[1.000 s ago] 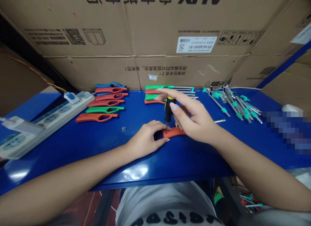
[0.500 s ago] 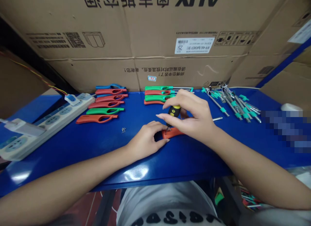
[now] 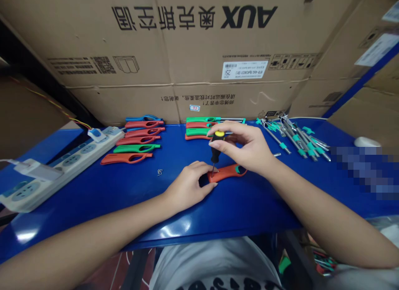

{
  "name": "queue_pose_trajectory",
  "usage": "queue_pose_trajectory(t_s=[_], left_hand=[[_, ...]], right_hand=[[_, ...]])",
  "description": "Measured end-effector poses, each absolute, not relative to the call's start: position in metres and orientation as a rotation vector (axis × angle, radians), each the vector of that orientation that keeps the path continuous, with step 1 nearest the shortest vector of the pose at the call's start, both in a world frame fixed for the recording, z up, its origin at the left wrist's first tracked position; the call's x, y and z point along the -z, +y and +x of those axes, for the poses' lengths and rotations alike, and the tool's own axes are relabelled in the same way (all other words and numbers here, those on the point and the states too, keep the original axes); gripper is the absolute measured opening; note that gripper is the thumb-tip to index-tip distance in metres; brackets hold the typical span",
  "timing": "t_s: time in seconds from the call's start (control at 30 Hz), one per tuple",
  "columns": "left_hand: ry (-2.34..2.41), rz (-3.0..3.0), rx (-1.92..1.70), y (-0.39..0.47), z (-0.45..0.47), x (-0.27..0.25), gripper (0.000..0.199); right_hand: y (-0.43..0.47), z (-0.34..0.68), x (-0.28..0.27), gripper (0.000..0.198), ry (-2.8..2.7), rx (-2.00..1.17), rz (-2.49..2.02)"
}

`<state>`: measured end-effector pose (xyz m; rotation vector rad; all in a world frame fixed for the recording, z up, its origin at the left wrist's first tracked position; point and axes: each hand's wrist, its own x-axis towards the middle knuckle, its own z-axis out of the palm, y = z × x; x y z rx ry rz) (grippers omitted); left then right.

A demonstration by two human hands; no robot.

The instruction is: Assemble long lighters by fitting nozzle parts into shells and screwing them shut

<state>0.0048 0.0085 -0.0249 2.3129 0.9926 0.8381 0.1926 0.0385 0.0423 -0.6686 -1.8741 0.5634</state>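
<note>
An orange lighter (image 3: 229, 173) with a green trigger lies on the blue table. My left hand (image 3: 190, 181) pinches its left end between thumb and fingers. In my right hand (image 3: 249, 148) is a black and yellow screwdriver (image 3: 215, 152), held upright by thumb and fingertips. Its tip meets the lighter's handle near the left end; whether a screw sits under it is too small to tell. Part of the lighter's metal tube (image 3: 277, 154) shows past my right hand. A few small screws (image 3: 160, 172) lie to the left of my left hand.
Several red, green, blue and orange lighter shells (image 3: 127, 158) lie in a column at back left. Lighters with tubes (image 3: 202, 132) are stacked behind my right hand. Metal tubes with green parts (image 3: 299, 140) are heaped at right. A power strip (image 3: 71, 159) runs along the left; a cardboard sheet (image 3: 193, 44) stands behind.
My right hand has shifted its grip on the screwdriver, which now stands more upright. More of the orange lighter and its green trigger shows. The camera view has tilted slightly up.
</note>
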Motion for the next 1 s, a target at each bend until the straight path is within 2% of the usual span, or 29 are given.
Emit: queue_pose_trajectory(t_s=[0.17, 0.23, 0.3, 0.37, 0.47, 0.53, 0.6, 0.67, 0.77, 0.87, 1.0], left_hand=[[1.007, 2.317, -0.844, 0.009, 0.004, 0.026, 0.023], [1.016, 2.324, -0.839, 0.009, 0.004, 0.026, 0.022], [1.021, 2.334, -0.828, 0.009, 0.004, 0.025, 0.021], [1.023, 2.338, -0.812, 0.008, 0.004, 0.023, 0.019], [1.063, 2.309, -0.755, 0.007, 0.001, 0.015, 0.025], [1.108, 2.304, -0.663, 0.007, -0.005, 0.008, 0.043], [1.154, 2.349, -0.517, 0.007, -0.014, 0.001, 0.059], [1.197, 2.450, -0.370, 0.006, -0.023, -0.006, 0.056], [1.261, 2.570, -0.287, 0.004, -0.027, -0.011, 0.046], [1.240, 2.642, -0.278, 0.002, -0.020, -0.011, 0.037], [1.198, 2.684, -0.229, 0.007, -0.011, -0.009, 0.032]], right_hand=[[0.043, 0.194, -0.035, 0.020, -1.885, -0.098, -0.641], [0.040, 0.195, -0.036, 0.017, -1.978, -0.048, -0.642], [0.036, 0.194, -0.038, 0.029, -2.073, -0.186, -0.650], [0.032, 0.193, -0.042, 0.038, -2.115, -0.465, -0.640], [0.032, 0.197, -0.050, 0.032, -2.037, -0.693, -0.632], [0.039, 0.208, -0.058, 0.029, -1.953, -0.571, -0.693], [0.050, 0.227, -0.066, 0.028, -1.886, -0.296, -0.807], [0.062, 0.252, -0.071, 0.023, -1.853, 0.052, -0.922], [0.078, 0.289, -0.067, 0.011, -1.855, 0.305, -1.119], [0.088, 0.314, -0.051, 0.005, -1.850, 0.364, -1.368], [0.094, 0.325, -0.031, 0.008, -1.870, 0.327, -1.549]])
